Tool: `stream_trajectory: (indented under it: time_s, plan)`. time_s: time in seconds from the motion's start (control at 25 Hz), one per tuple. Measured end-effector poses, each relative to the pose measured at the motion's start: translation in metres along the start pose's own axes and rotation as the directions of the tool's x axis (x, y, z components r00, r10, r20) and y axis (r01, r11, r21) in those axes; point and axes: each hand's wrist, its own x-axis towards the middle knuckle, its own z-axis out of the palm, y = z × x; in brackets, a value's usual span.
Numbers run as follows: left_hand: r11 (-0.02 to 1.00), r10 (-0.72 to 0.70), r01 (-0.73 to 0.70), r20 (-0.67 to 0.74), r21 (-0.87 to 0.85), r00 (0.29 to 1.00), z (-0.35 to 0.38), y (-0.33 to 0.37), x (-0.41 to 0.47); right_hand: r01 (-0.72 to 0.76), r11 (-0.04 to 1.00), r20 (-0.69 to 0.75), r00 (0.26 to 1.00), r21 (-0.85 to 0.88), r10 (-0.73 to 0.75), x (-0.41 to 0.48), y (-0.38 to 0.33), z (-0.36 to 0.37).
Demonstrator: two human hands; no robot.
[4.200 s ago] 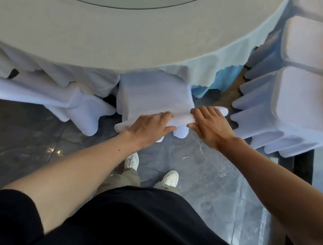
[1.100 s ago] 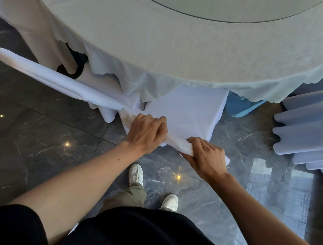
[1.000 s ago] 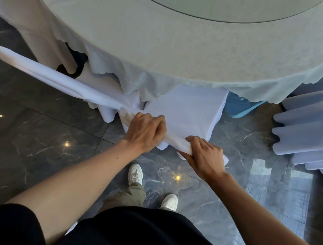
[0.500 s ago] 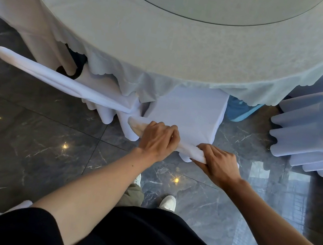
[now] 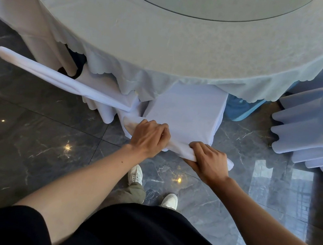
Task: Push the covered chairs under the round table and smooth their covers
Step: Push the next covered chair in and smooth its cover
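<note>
A white-covered chair [image 5: 185, 113] stands in front of me, its seat partly under the round table [image 5: 149, 34] with its pale cloth and glass turntable. My left hand [image 5: 149, 136] and my right hand [image 5: 208, 162] both grip the top edge of this chair's backrest, fingers curled over the cover. A second covered chair [image 5: 56, 79] stands just to the left, its backrest top touching the first chair's corner near my left hand. Its seat is hidden under the tablecloth.
A stack of several white-covered chairs [image 5: 315, 131] stands at the right. Another covered chair [image 5: 23, 20] is at the far left by the table. Blue underskirt [image 5: 242, 108] shows below the cloth. Glossy dark marble floor [image 5: 24, 142] lies around my white shoes [image 5: 135, 174].
Since 4 seconds ago I have stepped left around the table. In the last second the chair and both hands shifted a little to the right, away from the neighbouring chair; both grips are unchanged.
</note>
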Motion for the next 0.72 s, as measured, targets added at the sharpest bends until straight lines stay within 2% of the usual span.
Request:
stream_trajectory:
  time_s: [0.12,0.72]
  plan:
    - [0.997,-0.004,0.003,0.016,0.073,1.000,-0.006,-0.019,0.007,0.003,0.999,-0.007,1.000,-0.036,-0.004,0.017,-0.010,0.007]
    - [0.999,-0.033,0.033,0.022,-0.003,0.999,-0.011,-0.033,0.012,-0.060,0.997,0.084,0.995,-0.042,0.063,0.028,-0.020,0.015]
